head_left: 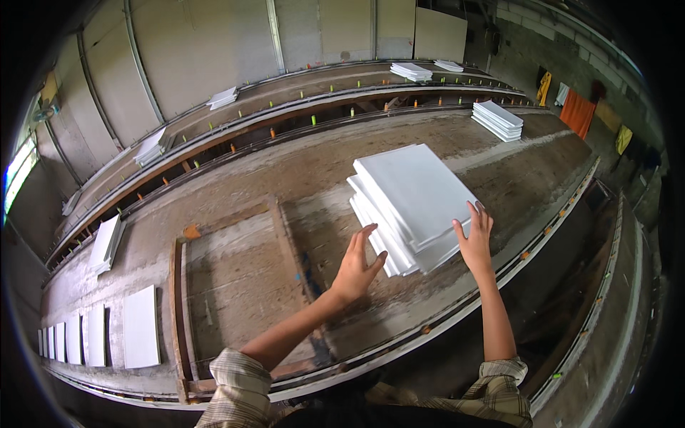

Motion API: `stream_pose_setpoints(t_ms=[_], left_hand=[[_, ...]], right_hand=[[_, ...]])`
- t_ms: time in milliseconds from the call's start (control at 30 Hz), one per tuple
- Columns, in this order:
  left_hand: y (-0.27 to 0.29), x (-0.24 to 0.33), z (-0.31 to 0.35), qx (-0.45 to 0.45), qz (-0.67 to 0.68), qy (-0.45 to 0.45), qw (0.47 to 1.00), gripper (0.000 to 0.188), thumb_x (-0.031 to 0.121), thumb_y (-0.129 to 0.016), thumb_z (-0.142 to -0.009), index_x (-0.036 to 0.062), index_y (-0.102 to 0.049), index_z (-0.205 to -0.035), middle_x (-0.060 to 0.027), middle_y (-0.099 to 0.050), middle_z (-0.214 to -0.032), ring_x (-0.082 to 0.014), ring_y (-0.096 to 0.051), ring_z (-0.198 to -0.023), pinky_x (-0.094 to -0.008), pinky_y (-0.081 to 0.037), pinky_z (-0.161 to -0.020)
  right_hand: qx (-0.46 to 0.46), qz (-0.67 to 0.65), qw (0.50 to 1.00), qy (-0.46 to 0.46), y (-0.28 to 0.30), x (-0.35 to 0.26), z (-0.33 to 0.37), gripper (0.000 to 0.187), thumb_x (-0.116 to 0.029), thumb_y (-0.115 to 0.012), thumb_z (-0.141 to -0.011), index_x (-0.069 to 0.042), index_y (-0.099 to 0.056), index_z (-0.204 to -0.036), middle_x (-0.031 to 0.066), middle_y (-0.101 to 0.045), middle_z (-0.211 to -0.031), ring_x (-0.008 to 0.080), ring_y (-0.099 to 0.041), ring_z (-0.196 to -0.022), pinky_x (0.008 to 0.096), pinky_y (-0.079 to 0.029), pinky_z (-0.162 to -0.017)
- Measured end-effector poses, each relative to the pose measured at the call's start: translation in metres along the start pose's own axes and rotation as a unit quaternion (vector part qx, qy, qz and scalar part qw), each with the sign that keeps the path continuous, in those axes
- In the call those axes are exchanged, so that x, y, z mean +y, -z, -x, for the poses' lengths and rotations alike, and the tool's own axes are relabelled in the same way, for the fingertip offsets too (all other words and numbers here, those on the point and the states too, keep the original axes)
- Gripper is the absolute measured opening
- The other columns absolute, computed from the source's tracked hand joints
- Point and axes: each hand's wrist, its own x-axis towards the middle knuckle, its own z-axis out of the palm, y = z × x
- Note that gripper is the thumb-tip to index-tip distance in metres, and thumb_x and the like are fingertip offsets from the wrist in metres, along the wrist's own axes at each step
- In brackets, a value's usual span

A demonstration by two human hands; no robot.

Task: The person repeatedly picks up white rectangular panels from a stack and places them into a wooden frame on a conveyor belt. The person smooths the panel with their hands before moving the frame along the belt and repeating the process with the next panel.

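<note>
A thick stack of white sheets (414, 192) lies on the long brown table in front of me, its layers slightly out of line with each other. My left hand (357, 265) is beside the stack's near left side, fingers spread, holding nothing. At the stack's right corner is my right hand (477, 239), its thumb and fingers apart around the corner; whether the fingertips touch the sheets is hard to tell. Left of my left arm, a wooden frame (282, 239) lies on the table, partly covered by my forearm.
Single white sheets (141, 328) lie in a row along the near left edge. Smaller stacks stand at the left (107, 244) and far right (497, 121). A second long table (264, 114) with more stacks runs behind. Pegged rails (457, 303) border the tables. Cloths (576, 113) hang at the right wall.
</note>
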Motion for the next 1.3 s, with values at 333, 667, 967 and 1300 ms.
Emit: stream_pose_setpoints(t_ms=[333, 667, 967, 1300], left_hand=[[-0.081, -0.004, -0.037, 0.062, -0.098, 0.057, 0.992, 0.052, 0.016, -0.067, -0.081, 0.0111, -0.044, -0.127, -0.0128, -0.040, -0.120, -0.0247, -0.049, -0.106, -0.0370, -0.047, -0.086], [-0.087, -0.018, -0.029, 0.062, -0.080, 0.065, 0.993, 0.074, 0.014, -0.066, -0.080, 0.0016, -0.023, -0.139, -0.0189, -0.040, -0.124, -0.0306, -0.041, -0.115, -0.0420, -0.034, -0.099], [-0.004, 0.020, -0.016, 0.228, 0.362, 0.150, 0.892, 0.053, 0.017, -0.041, -0.096, 0.0005, -0.017, -0.139, -0.0173, -0.033, -0.137, -0.0232, -0.033, -0.126, -0.0336, -0.023, -0.108], [0.179, -0.007, 0.119, 0.244, 0.023, 0.098, 0.964, 0.060, 0.019, -0.036, -0.097, 0.0089, -0.001, -0.144, -0.0178, -0.006, -0.149, -0.0265, -0.007, -0.138, -0.0394, -0.014, -0.110]], right_hand=[[-0.077, -0.041, 0.992, -0.086, -0.003, 0.040, -0.040, 0.061, -0.030, -0.066, -0.079, -0.004, -0.040, -0.128, 0.0248, -0.038, -0.126, 0.0400, -0.029, -0.116, 0.0510, -0.035, -0.094], [0.102, -0.209, 0.972, -0.024, 0.032, -0.006, -0.058, 0.044, -0.008, -0.067, -0.078, -0.008, -0.044, -0.115, 0.0165, -0.035, -0.116, 0.0310, -0.045, -0.103, 0.0421, -0.039, -0.087], [0.070, -0.538, 0.838, -0.055, 0.033, -0.093, 0.010, 0.055, -0.001, -0.061, -0.082, -0.004, -0.031, -0.128, 0.0130, -0.042, -0.118, 0.0181, -0.048, -0.103, 0.0288, -0.045, -0.085], [-0.205, -0.577, 0.787, -0.071, -0.018, -0.234, 0.056, 0.069, -0.003, -0.062, -0.082, -0.009, -0.024, -0.139, 0.0137, -0.056, -0.106, 0.0159, -0.053, -0.097, 0.0270, -0.044, -0.084]])
